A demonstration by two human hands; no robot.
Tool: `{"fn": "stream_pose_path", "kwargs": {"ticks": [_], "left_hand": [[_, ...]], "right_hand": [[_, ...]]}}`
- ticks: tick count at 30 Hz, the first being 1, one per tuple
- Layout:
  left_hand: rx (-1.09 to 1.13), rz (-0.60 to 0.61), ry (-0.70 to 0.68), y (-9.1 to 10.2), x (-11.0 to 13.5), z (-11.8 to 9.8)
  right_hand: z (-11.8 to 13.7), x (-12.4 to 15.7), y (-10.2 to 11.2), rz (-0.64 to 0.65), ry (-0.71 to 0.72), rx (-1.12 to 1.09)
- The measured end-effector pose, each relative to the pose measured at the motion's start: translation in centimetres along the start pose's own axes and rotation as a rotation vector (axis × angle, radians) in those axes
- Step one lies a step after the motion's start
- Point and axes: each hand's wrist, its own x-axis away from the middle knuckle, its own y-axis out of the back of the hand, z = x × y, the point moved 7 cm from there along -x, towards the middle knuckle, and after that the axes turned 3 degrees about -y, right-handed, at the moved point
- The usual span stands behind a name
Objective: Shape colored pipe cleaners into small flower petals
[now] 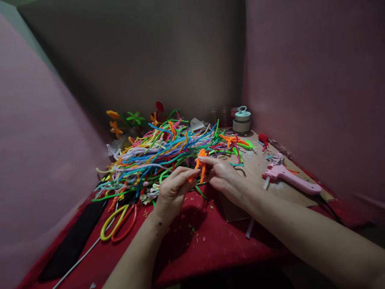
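Our left hand (175, 188) and right hand (221, 176) are bare, forearms (287, 222) too; a small dark spot (160, 223) marks the left wrist (157, 217).

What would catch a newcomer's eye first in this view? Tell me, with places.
First, the tangled heap of many-coloured fuzzy stems, spread over the red cloth, left of centre. Next, the bright orange fuzzy piece in the grip of the left hand and right hand, near the picture's middle. Then the pink glue gun, lying on the brown board to the right.
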Motion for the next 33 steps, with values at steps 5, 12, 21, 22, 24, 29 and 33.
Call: {"fn": "stream_pose_path", "kwargs": {"ticks": [5, 12, 21, 22, 24, 29, 33], "left_hand": [[-0.067, -0.021, -0.161, 0.2, -0.1, -0.6], [0.060, 0.001, -0.100, 0.4, -0.2, -0.8], [0.041, -0.092, 0.025, 1.6, -0.1, -0.1], [0.021, -0.102, 0.018, 1.8, -0.1, -0.2], [-0.038, -0.109, -0.012, 2.1, -0.2, -0.7], [-0.221, -0.043, -0.050, 2.1, -0.5, -1.2], [-0.361, 0.015, -0.073, 1.7, -0.6, -1.3]], "right_hand": [[-0.6, 0.7, -0.5, 0.056, -0.063, -0.129], [-0.6, 0.8, -1.0, 0.174, 0.060, 0.049], [0.1, 1.1, -1.5, 0.226, 0.226, 0.282], [0.1, 1.1, -1.5, 0.229, 0.225, 0.306], [0.0, 1.2, -1.5, 0.232, 0.209, 0.343], [-0.2, 1.5, -1.5, 0.205, 0.152, 0.388], [-0.1, 1.7, -1.3, 0.150, 0.162, 0.463]]}}
